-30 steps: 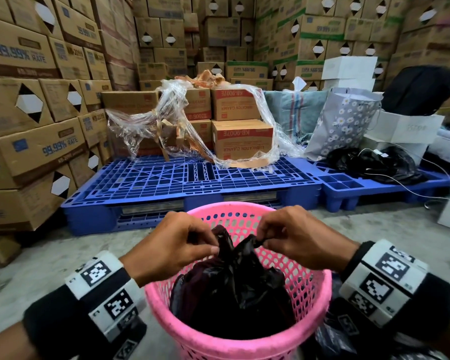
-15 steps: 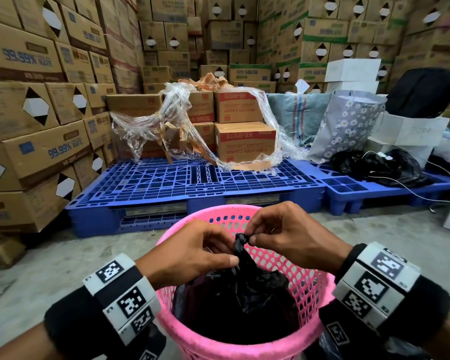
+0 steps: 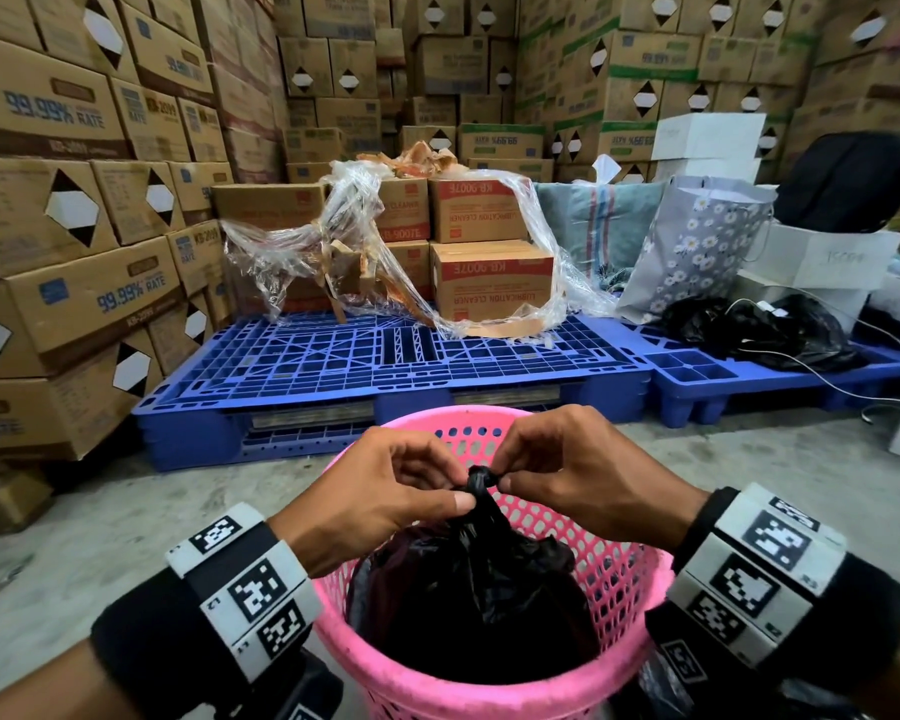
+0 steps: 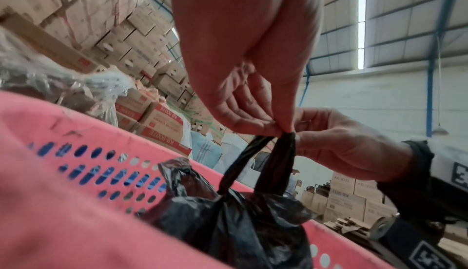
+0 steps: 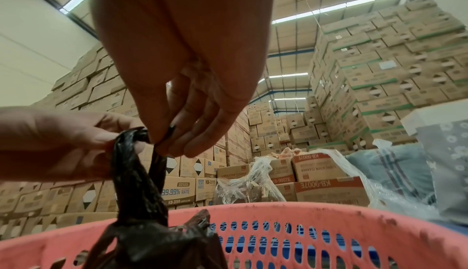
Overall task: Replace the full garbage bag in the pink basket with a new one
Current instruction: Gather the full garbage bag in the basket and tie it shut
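Note:
A pink perforated basket [image 3: 624, 589] [image 4: 76, 203] [image 5: 329, 223] stands on the concrete floor just in front of me. Inside it sits a full black garbage bag [image 3: 479, 589] [image 4: 240, 223] [image 5: 152, 243], its two top strips drawn up into a twisted knot above the rim. My left hand [image 3: 385, 496] [image 4: 253, 113] pinches the knot from the left, thumb and fingers curled on the plastic. My right hand [image 3: 578, 475] [image 5: 182, 129] pinches the same knot from the right. Both hands meet over the basket's middle.
A blue plastic pallet [image 3: 385, 366] lies on the floor right behind the basket, bearing cartons under torn clear wrap [image 3: 385, 241]. Stacked cardboard boxes [image 3: 63, 252] wall in the left and back. A floral paper bag [image 3: 697, 241], white boxes and loose black plastic [image 3: 759, 324] sit at the right.
My hands have come closer together and risen a little, pulling the bag's two strips up into a tight knot. The bag's top is now bunched between my fingertips.

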### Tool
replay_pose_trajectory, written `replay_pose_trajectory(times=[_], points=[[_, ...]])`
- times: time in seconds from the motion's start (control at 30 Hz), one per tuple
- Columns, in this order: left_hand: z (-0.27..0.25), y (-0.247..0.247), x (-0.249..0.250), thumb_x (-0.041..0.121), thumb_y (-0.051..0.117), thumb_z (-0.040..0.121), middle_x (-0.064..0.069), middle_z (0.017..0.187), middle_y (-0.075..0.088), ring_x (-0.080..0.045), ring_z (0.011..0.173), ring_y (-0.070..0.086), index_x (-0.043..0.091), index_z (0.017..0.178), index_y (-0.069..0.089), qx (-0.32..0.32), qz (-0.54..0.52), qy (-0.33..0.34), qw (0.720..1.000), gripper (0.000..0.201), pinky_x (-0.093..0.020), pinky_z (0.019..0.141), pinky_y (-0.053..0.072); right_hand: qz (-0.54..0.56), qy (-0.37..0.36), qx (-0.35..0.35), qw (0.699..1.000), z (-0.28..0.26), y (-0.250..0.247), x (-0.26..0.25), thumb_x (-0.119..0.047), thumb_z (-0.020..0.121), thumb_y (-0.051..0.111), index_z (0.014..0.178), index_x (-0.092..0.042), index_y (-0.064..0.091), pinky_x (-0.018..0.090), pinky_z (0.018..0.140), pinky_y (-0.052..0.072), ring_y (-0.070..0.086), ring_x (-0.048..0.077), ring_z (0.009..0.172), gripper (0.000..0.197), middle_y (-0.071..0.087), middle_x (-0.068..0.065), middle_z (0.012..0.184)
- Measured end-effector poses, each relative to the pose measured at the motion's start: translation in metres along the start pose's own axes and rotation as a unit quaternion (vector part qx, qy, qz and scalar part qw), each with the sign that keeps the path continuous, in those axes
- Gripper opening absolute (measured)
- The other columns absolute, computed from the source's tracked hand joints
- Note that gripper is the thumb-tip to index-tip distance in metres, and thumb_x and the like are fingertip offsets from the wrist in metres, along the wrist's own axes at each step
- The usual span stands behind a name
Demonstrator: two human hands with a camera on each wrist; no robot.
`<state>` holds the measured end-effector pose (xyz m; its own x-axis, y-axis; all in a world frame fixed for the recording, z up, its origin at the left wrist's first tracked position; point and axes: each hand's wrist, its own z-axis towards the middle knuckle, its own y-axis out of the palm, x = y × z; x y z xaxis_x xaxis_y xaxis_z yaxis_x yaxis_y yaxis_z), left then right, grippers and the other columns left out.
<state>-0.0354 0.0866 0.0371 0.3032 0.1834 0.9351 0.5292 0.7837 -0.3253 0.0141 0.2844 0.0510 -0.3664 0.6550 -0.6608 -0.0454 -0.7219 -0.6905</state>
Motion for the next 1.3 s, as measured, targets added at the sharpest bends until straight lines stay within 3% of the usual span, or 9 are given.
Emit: replay_pose_trajectory(times=[0.17, 0.37, 0.63, 0.73, 0.9, 1.0, 1.13, 1.23, 1.3], points=[[0.001, -0.008, 0.001, 0.01, 0.073, 0.077, -0.006, 0.07, 0.072, -0.016, 0.064, 0.066, 0.01, 0.075, 0.07, 0.009, 0.165, 0.085, 0.983, 0.004, -0.025, 0.061, 0.054, -0.073, 0.007, -0.001, 0.997, 0.0, -0.002, 0.0, -0.007, 0.077, 0.069, 0.076, -0.017, 0.071, 0.025, 0.06, 0.055, 0.067, 0.01, 0.064, 0.01, 0.073, -0.001, 0.07], [-0.005, -0.024, -0.017, 0.017, 0.063, 0.078, 0.01, 0.06, 0.054, 0.004, 0.054, 0.043, 0.019, 0.072, 0.058, -0.067, 0.471, 0.106, 0.873, 0.008, -0.01, 0.052, 0.029, -0.218, 0.09, -0.106, 0.966, -0.006, -0.019, 0.015, -0.005, 0.072, 0.068, 0.076, -0.019, 0.073, 0.019, 0.056, 0.047, 0.058, 0.001, 0.056, 0.015, 0.061, -0.012, 0.056], [-0.014, -0.028, -0.025, 0.011, 0.048, 0.08, -0.002, 0.077, 0.06, -0.021, 0.069, 0.048, 0.016, 0.075, 0.053, -0.085, 0.57, 0.076, 0.814, 0.008, -0.02, 0.051, 0.03, -0.335, 0.096, -0.16, 0.924, -0.01, -0.019, 0.021, -0.005, 0.073, 0.058, 0.07, -0.025, 0.069, 0.018, 0.046, 0.034, 0.048, 0.008, 0.055, 0.023, 0.048, -0.014, 0.052], [-0.012, -0.036, -0.018, 0.018, 0.054, 0.08, 0.004, 0.077, 0.062, -0.018, 0.073, 0.055, 0.018, 0.076, 0.054, -0.077, 0.517, 0.057, 0.851, 0.004, -0.035, 0.065, 0.048, -0.351, 0.076, -0.141, 0.923, -0.01, -0.02, 0.022, -0.007, 0.073, 0.058, 0.072, -0.025, 0.068, 0.022, 0.05, 0.04, 0.054, 0.01, 0.057, 0.021, 0.051, -0.013, 0.055], [-0.005, -0.031, 0.012, 0.005, 0.068, 0.08, -0.006, 0.066, 0.069, -0.013, 0.058, 0.065, 0.011, 0.081, 0.065, 0.001, 0.206, 0.051, 0.977, 0.007, -0.022, 0.057, 0.051, -0.133, 0.013, -0.03, 0.991, -0.002, -0.029, 0.001, -0.007, 0.075, 0.07, 0.076, -0.017, 0.074, 0.007, 0.049, 0.037, 0.055, -0.003, 0.049, 0.011, 0.061, -0.012, 0.053], [-0.001, -0.011, 0.019, 0.005, 0.068, 0.08, -0.006, 0.068, 0.066, -0.012, 0.058, 0.058, 0.018, 0.094, 0.067, -0.064, 0.143, 0.047, 0.986, 0.02, -0.025, 0.058, 0.047, -0.027, -0.02, -0.017, 0.999, 0.005, -0.012, -0.019, -0.006, 0.076, 0.072, 0.075, -0.013, 0.074, 0.008, 0.049, 0.038, 0.054, -0.004, 0.047, 0.007, 0.062, -0.012, 0.051], [0.007, -0.002, 0.015, 0.007, 0.064, 0.083, -0.008, 0.063, 0.059, -0.009, 0.059, 0.049, 0.014, 0.08, 0.071, -0.107, 0.177, 0.055, 0.977, 0.011, -0.03, 0.058, 0.041, 0.023, -0.019, -0.026, 0.999, 0.01, -0.003, -0.025, -0.007, 0.078, 0.071, 0.082, -0.011, 0.073, 0.016, 0.054, 0.047, 0.061, 0.003, 0.056, 0.006, 0.07, -0.004, 0.064], [0.009, -0.013, 0.01, 0.012, 0.066, 0.083, 0.008, 0.057, 0.064, -0.001, 0.056, 0.053, 0.016, 0.078, 0.074, -0.063, 0.215, 0.043, 0.974, 0.011, -0.024, 0.058, 0.045, -0.071, 0.016, -0.043, 0.996, 0.004, -0.019, -0.008, -0.03, 0.082, 0.067, 0.109, -0.022, 0.066, 0.029, 0.082, 0.054, 0.067, 0.01, 0.089, 0.029, 0.073, -0.001, 0.103], [0.009, -0.018, 0.008, 0.013, 0.066, 0.083, 0.008, 0.058, 0.065, -0.001, 0.055, 0.055, 0.016, 0.078, 0.075, -0.052, 0.225, 0.031, 0.973, 0.011, -0.024, 0.058, 0.046, -0.207, 0.088, -0.102, 0.969, -0.005, -0.027, 0.014, -0.051, 0.083, 0.057, 0.136, -0.029, 0.041, 0.025, 0.106, 0.035, 0.046, 0.013, 0.127, 0.059, 0.049, 0.001, 0.141]])
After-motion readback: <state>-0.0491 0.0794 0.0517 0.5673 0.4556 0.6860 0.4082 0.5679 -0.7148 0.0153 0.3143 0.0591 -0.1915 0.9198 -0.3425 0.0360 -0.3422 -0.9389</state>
